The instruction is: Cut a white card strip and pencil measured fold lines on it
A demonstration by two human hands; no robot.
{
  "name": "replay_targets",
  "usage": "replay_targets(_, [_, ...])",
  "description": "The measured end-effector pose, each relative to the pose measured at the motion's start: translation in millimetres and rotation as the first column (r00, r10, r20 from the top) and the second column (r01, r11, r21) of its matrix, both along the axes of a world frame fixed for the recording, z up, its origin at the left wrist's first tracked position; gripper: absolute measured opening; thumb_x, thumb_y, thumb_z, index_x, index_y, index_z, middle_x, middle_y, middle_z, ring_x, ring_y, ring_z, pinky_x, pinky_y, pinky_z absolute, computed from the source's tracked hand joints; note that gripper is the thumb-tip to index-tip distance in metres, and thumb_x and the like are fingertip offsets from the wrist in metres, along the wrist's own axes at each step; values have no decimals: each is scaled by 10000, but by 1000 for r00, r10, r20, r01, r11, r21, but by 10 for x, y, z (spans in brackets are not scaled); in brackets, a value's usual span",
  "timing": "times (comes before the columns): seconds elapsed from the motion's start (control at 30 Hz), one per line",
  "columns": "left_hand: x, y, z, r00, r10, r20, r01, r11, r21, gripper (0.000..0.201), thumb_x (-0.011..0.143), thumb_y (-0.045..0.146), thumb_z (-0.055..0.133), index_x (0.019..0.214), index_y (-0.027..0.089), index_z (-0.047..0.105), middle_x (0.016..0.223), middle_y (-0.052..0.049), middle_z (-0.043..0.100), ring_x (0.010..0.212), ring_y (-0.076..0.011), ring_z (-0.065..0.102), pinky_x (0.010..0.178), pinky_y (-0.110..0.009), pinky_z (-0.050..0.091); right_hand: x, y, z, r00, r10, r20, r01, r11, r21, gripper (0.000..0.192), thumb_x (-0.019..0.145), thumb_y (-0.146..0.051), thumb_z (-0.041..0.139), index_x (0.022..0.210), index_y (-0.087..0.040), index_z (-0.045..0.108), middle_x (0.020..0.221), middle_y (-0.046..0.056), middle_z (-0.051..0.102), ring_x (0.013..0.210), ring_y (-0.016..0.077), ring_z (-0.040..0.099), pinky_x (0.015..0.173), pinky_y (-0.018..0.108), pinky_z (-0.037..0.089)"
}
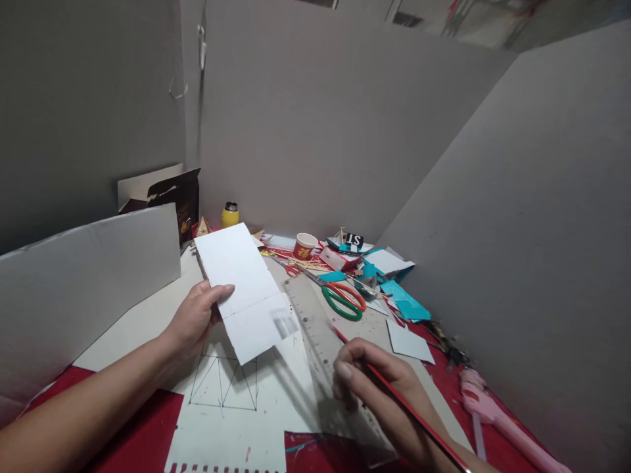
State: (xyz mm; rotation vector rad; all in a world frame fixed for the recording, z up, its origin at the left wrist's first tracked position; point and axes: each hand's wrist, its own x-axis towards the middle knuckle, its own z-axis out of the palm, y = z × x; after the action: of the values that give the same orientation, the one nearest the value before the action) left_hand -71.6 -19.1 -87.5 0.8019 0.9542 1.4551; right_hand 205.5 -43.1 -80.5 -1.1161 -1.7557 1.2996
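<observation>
My left hand (197, 315) is closed on a white card (241, 282), thumb on its face and fingers behind. A thin line crosses the card, and a printed patch shows at its lower right corner. My right hand (379, 381) grips a red pencil (389, 387), its tip pointing up and left. Below that hand lies a clear ruler (313, 325); whether the fingers touch it I cannot tell. A notebook sheet (231, 433) with a torn lower edge lies under the card, bearing a drawing of triangles in black lines.
Scissors with green and orange handles (342, 302) lie beyond the ruler. Behind stand a red paper cup (305, 246) and a yellow bottle (229, 215). Cardboard scraps (407, 301), a white piece (410, 341) and a pink glue gun (493, 407) line the right. Grey panels (296, 131) enclose the table.
</observation>
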Motion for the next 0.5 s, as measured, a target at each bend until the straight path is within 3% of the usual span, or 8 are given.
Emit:
replay_targets(0.2, [0,-42,5,990,-137,-39,136,991,-17,160,770,232,724,876,114,743,828,-102,776,712,-202,685,658,-265,512,34,273,67,983,-80,-164,98,990,103,300,897,-444,635,753,-191,564,694,15,659,554,108,566,522,217,463])
replay_targets(0.4, [4,-47,-102,957,-261,-123,260,965,-24,252,802,291,720,984,119,750,876,-103,778,731,-198,674,691,-283,495,-195,508,152,970,-38,-240,71,989,129,263,901,-425,629,790,-194,570,902,77,704,901,205,666,604,237,518])
replay_targets(0.5, [44,-55,-168,949,-284,-138,283,959,-25,302,789,331,741,1007,123,752,885,-108,779,760,-210,675,715,-301,496,-312,573,162,967,-27,-254,55,993,103,278,889,-432,633,777,-192,550,972,90,700,950,228,663,636,270,537])
